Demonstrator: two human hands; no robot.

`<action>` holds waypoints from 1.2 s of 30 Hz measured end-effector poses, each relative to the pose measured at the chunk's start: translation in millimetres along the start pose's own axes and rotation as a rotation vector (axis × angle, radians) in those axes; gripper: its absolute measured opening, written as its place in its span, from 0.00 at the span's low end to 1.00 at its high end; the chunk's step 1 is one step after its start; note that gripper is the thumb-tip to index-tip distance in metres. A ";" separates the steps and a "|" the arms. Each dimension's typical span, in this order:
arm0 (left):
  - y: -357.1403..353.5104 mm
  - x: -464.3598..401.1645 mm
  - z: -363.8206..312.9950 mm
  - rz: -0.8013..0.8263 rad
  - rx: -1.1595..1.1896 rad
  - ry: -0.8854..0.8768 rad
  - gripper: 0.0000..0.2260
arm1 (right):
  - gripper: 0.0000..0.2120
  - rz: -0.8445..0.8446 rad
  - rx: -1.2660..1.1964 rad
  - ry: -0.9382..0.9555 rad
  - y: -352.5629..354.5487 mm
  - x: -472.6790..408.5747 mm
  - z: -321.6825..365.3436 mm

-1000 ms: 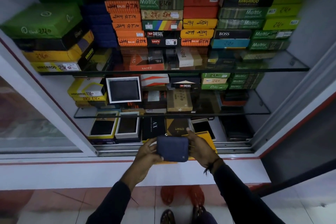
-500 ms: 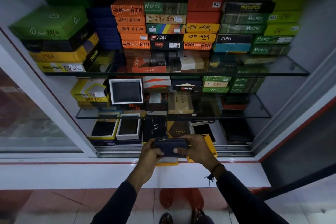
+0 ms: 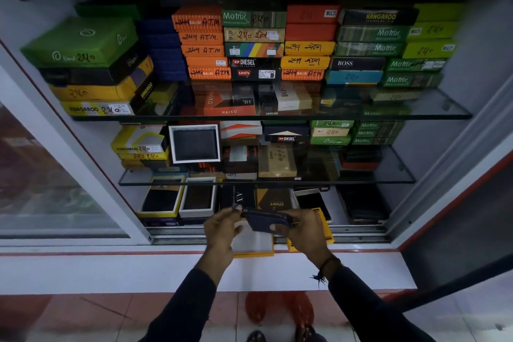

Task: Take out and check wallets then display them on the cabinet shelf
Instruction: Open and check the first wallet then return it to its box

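A dark blue zip wallet (image 3: 266,221) is held flat between both hands, just in front of the cabinet's bottom shelf. My right hand (image 3: 301,229) grips its right end, thumb on the underside. My left hand (image 3: 222,228) pinches the zip pull at its left corner. Under the wallet lies an open yellow box (image 3: 254,244) with a white inside, and its yellow lid (image 3: 324,233) leans partly behind my right hand. Open boxes showing dark wallets (image 3: 197,198) stand at the bottom left of the cabinet.
Two glass shelves (image 3: 433,114) carry stacks of coloured wallet boxes. A framed dark wallet (image 3: 195,144) stands upright on the middle shelf. The sliding glass door (image 3: 41,189) is pushed to the left. A white ledge (image 3: 138,272) runs below the rails.
The wallet has tipped from facing me to lying flat and edge-on. Both hands moved up toward the bottom shelf, and my left fingers went to the zip corner.
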State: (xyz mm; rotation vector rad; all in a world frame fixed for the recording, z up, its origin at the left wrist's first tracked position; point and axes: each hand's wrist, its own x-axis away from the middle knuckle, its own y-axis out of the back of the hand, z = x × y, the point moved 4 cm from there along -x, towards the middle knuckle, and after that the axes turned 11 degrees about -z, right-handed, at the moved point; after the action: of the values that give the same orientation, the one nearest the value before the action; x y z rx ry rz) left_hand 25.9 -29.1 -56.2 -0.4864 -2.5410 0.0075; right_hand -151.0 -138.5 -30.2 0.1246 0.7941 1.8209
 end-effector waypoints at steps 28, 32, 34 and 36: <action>16.4 -42.5 7.6 -0.046 -1.030 -0.449 0.08 | 0.12 0.200 0.342 -0.305 -72.2 -5.1 -10.6; 16.3 -45.2 21.1 0.061 -1.086 -0.356 0.13 | 0.19 0.226 0.426 -0.321 -80.1 -5.1 -17.6; 17.3 -44.0 22.5 0.096 -1.083 -0.328 0.13 | 0.22 0.250 0.367 -0.391 -82.3 -2.8 -22.6; 18.8 -37.8 17.6 0.093 -1.092 -0.359 0.12 | 0.22 0.231 0.319 -0.410 -80.9 0.5 -22.6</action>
State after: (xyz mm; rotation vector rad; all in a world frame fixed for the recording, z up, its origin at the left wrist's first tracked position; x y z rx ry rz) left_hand 52.8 -22.9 -92.7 -1.0655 -2.6548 -1.4134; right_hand -96.6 -133.6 -93.9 0.7987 0.7903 1.7828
